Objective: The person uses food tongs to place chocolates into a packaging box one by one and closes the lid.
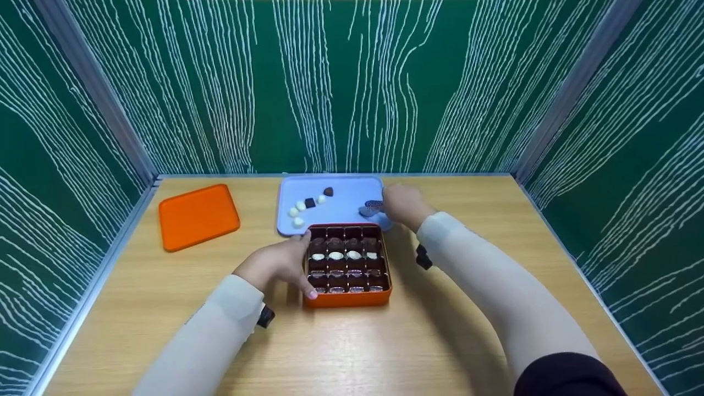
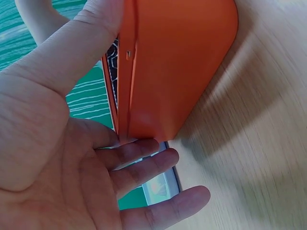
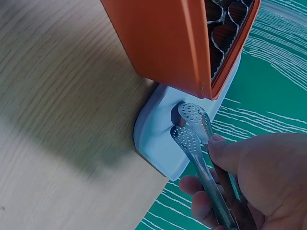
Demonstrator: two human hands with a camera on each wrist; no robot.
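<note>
An orange box [image 1: 352,299] with a dark divided liner stands mid-table. Behind a row of white chocolates [image 1: 336,256] lies a row of dark ones [image 1: 335,243]; the two front rows show only liner. My left hand [image 1: 279,260] holds the box's left side, thumb at the front corner, fingers toward the back corner. Metal tongs [image 3: 194,114] with perforated ends are gripped in my right hand [image 1: 406,205] over the right part of the blue tray [image 1: 349,190]. In the right wrist view, a dark chocolate [image 3: 176,113] sits at the tong tips; whether they pinch it I cannot tell.
Several white chocolates [image 1: 297,222] and two dark chocolates [image 1: 328,191] lie on the tray's left half. An orange lid [image 1: 199,217] rests on the table at the left. Green patterned panels [image 1: 352,110] enclose the table's back and sides.
</note>
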